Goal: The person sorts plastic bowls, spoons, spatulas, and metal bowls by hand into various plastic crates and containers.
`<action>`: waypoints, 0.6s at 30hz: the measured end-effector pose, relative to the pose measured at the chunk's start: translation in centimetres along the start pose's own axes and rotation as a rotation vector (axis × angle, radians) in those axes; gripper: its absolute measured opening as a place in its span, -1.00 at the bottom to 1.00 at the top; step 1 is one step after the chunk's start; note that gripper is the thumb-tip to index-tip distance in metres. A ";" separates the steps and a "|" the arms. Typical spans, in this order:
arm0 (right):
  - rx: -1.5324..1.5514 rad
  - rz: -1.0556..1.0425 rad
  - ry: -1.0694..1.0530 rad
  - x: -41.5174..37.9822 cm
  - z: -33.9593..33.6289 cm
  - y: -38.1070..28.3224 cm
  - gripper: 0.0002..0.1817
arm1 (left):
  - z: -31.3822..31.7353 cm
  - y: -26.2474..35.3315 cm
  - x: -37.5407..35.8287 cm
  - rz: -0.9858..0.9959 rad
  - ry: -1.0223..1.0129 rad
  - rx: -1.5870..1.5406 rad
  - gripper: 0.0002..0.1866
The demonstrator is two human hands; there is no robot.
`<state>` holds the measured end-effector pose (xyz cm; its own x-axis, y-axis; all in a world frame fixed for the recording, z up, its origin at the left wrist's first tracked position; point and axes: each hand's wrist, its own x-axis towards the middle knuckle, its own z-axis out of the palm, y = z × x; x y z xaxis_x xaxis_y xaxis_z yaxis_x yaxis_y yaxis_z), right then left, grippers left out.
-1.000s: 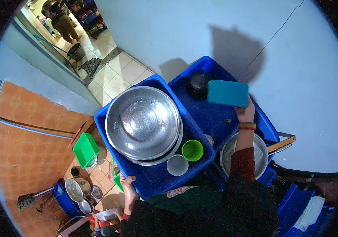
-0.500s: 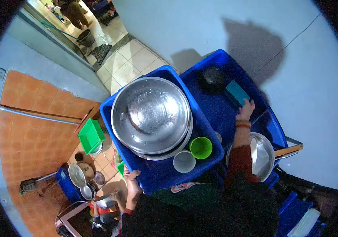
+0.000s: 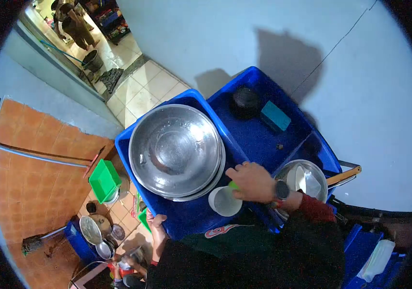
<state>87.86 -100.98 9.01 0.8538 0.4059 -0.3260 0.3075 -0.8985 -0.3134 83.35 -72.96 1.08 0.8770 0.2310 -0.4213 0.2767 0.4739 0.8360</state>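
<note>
My left hand (image 3: 158, 229) is closed on the near left rim of a blue tub (image 3: 182, 226), thumb over the edge. Inside that tub lies a stack of wide steel bowls (image 3: 174, 149). At its near right corner, my right hand (image 3: 255, 182) is closed around the green cup (image 3: 234, 186), mostly hidden under the fingers. A pale translucent cup (image 3: 226, 204) stands right beside it, touching or nearly so. Beyond my right hand, a teal box-shaped item (image 3: 276, 116) and a round dark item (image 3: 245, 101) sit in a second blue container (image 3: 244, 76).
At the right is a steel bowl (image 3: 319, 180) with white pieces inside. Lower left, a green basket (image 3: 105, 180) and several pots (image 3: 90, 230) stand low down near another person's hands (image 3: 131, 262). Another person (image 3: 73, 26) stands beyond the doorway, near a dark bucket (image 3: 93, 61).
My right hand has left the teal item and come down toward me onto the green cup. My left hand keeps its hold on the tub rim. The view has shifted slightly.
</note>
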 end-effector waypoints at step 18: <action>0.046 -0.021 -0.306 -2.0 -1.4 1.0 -0.09 | -0.7 -0.4 1.2 -0.012 0.004 0.144 -0.72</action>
<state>87.05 -102.93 10.61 0.6790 0.4623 -0.5702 0.2988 -0.8836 -0.3606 84.03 -72.29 -0.01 0.8719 0.2295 -0.4326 0.3407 0.3503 0.8725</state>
